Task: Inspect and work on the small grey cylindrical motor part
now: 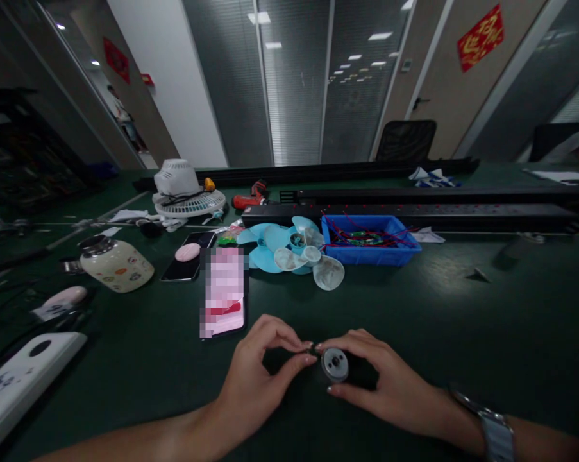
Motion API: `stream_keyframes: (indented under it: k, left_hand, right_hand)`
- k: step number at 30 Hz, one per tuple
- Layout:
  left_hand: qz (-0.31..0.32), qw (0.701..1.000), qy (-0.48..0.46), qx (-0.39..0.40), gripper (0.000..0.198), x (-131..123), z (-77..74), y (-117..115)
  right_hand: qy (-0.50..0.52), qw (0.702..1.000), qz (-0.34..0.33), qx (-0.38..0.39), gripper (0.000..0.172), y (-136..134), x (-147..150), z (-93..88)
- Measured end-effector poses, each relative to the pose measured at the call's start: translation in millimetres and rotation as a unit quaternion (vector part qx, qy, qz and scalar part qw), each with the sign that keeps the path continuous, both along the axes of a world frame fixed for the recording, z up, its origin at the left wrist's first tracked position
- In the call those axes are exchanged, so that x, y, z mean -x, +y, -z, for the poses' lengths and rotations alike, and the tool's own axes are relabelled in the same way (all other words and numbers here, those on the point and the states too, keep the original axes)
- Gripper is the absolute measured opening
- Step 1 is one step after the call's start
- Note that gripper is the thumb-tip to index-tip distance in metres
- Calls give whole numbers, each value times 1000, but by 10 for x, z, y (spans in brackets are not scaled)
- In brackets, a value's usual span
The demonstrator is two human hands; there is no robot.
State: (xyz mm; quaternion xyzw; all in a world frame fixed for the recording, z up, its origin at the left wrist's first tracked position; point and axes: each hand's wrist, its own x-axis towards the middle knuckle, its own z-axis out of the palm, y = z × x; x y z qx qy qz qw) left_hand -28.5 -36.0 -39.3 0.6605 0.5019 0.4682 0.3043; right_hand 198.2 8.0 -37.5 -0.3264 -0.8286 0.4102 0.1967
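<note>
Just above the dark green tabletop, my right hand [383, 378] has its thumb and fingers around a small round metal motor [335, 365]. The motor's flat silver end, with holes and a dark centre, faces me. My left hand [265, 369] is closed in a pinch right beside the motor, thumb against fingertips. Something tiny and dark shows between those fingertips, too small to make out. Beyond the hands lie light blue fan blades [270, 247] and a translucent fan blade [328, 273].
A blue bin [373, 256] holds red wires and green circuit boards. To the left are a phone [227, 292], a dark phone [188, 256], a cream flask [118, 264] and a white case [27, 385]. Behind stand a white fan [188, 202], a red drill [251, 197] and long black bars [438, 215].
</note>
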Motion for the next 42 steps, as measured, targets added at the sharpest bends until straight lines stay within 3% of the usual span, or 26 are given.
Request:
stream_keyframes:
  k: [4,11,17,22,31,42]
  left_hand:
    - [27,994,86,69,17,94,78,-50]
    - [23,988,136,66,30,92,74,-38]
    - [-16,999,37,-2,14,-21,-78,21]
    - [44,999,-28,-11,14,-251,-243,47]
    - [77,996,-27,20,16,-240,-182,-1]
    - [106,994,-8,15,14,-266,-254,66]
  right_hand:
    - [-12,1000,12,-4,42,0,9,-2]
    - [-13,1000,7,2,41,3,10,2]
    - [-5,1000,1,-1,41,7,1,8]
    - [0,1000,-3,-18,35,5,2,5]
    - [13,999,-14,-31,34,-1,3,7]
    - [5,999,-14,-41,27,0,-10,27]
